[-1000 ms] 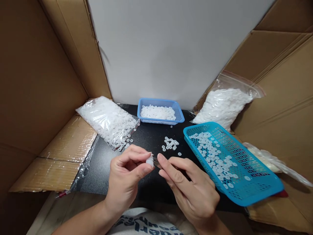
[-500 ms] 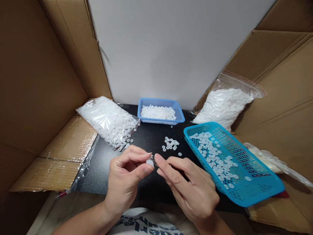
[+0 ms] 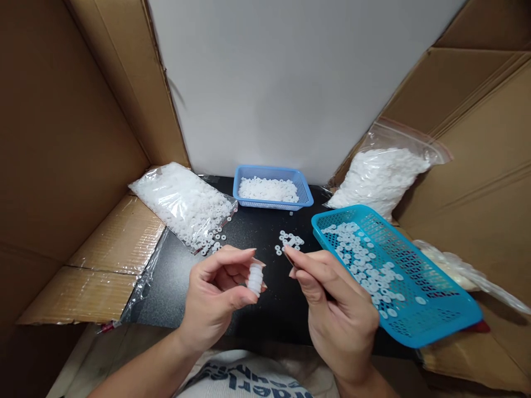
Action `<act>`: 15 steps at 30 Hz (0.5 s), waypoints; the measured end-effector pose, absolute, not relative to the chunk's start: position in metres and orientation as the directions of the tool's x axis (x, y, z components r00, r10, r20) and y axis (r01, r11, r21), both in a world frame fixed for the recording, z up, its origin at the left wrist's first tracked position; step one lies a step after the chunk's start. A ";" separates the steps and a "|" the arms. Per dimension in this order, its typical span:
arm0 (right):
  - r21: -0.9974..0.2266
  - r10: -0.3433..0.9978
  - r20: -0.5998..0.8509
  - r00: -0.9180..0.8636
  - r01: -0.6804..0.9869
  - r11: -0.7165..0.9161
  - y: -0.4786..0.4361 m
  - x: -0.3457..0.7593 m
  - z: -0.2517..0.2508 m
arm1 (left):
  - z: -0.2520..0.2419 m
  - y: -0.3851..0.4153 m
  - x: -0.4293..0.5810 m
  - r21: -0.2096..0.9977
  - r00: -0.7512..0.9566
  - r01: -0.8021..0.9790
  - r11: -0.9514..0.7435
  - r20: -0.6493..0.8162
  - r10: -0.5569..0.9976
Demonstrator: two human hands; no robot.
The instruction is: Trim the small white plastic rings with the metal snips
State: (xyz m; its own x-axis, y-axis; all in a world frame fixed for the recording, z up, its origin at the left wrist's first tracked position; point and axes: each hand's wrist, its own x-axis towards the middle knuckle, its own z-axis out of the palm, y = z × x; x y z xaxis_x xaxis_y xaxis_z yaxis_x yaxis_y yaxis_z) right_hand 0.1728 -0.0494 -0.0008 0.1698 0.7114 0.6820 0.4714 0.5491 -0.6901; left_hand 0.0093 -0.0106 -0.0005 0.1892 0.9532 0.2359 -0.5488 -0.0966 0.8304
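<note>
My left hand (image 3: 215,296) is closed around a short stack of white plastic rings (image 3: 255,278), pinched between thumb and fingers above the black table (image 3: 265,309). My right hand (image 3: 336,309) hovers a little to the right, apart from the stack, its fingers pinched together; whether anything is in them I cannot make out. A small cluster of loose white rings (image 3: 289,242) lies on the table just beyond my right fingertips. Right of that hand sits a teal basket (image 3: 435,315) with several rings spread inside.
A small blue basket (image 3: 305,190) of rings stands at the back by the white wall. A clear bag of rings (image 3: 182,202) lies at the left, spilling a few. Another full bag (image 3: 384,174) leans at the right. Cardboard walls close in both sides.
My right hand has pulled away from the left hand, up and to the right. The ring stack in my left hand now shows plainly, tilted upright.
</note>
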 end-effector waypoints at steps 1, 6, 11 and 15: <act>-0.710 0.722 0.667 0.182 0.448 0.544 -0.049 0.173 -0.001 | -0.002 -0.009 0.009 0.826 0.187 -0.553 -0.114 0.256 0.948; -0.786 0.768 0.598 0.228 0.355 0.506 -0.051 0.172 -0.005 | -0.009 -0.003 0.010 0.800 0.201 -0.583 -0.143 0.312 0.928; -0.854 0.811 0.508 0.289 0.291 0.431 -0.053 0.171 -0.007 | -0.011 -0.002 0.008 0.783 0.235 -0.615 -0.093 0.295 0.926; -0.798 0.771 0.579 0.266 0.378 0.469 -0.051 0.170 -0.002 | -0.013 -0.001 0.007 0.783 0.246 -0.617 -0.077 0.285 0.927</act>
